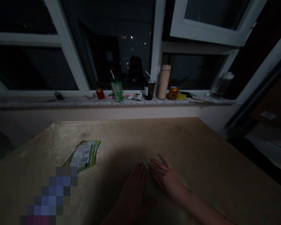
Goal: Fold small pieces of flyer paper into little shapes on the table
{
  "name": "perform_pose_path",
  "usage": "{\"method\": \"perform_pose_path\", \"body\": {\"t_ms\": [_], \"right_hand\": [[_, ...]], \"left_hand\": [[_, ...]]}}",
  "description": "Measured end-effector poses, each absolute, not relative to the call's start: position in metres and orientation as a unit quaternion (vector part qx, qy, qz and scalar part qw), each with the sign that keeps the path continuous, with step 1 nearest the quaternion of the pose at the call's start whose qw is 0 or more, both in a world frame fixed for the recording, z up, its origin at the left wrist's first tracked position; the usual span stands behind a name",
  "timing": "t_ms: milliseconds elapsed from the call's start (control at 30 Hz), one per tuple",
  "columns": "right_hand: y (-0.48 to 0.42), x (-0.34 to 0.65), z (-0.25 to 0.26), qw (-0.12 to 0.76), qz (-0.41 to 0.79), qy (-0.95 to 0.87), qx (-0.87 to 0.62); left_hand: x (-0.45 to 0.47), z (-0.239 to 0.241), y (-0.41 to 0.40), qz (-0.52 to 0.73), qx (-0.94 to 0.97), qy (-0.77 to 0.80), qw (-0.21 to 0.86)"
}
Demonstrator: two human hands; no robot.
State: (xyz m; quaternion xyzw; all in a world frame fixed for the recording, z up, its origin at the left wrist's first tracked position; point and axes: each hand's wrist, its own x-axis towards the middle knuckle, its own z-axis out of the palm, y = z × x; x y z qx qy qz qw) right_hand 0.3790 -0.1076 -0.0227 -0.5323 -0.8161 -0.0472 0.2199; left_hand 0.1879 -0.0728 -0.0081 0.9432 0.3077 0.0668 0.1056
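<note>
Green piece (pixel 145 163) | at fingertips of left hand (pixel 135 184), right hand (pixel 168 177) | clamped grip: can't discern

Windowsill (pixel 135 102): pale speckled stone, stretching across most of the view.
Window frames (pixel 69 50): white, rising above the windowsill.
Sash (pixel 208 32): high over the windowsill's right part, standing ajar.
Glass (pixel 117 28): dark above the windowsill, dotted with small lights (outside or mirrored, I cannot tell which).
Wall (pixel 121 112): a plain pale strip directly below the windowsill.
Table (pixel 178 137): brown, broad, lower than the windowsill and in front of it.
Light: dim, with deep shadow right of the windowsill.
</note>
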Motion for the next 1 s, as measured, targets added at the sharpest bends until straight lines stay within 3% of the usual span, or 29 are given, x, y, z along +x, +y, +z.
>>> {"method": "perform_pose_path", "body": {"t_ms": [800,1000], "right_hand": [[-0.111,0.371,-0.017,0.232,-0.045,-0.816,-0.528],[-0.105,0.359,-0.016,0.141,-0.131,-0.849,-0.491]], "left_hand": [[0.183,-0.019,-0.075,0.099,0.943,0.308,0.079],[0.182,-0.014,-0.076,0.119,0.947,0.284,0.096]]}}
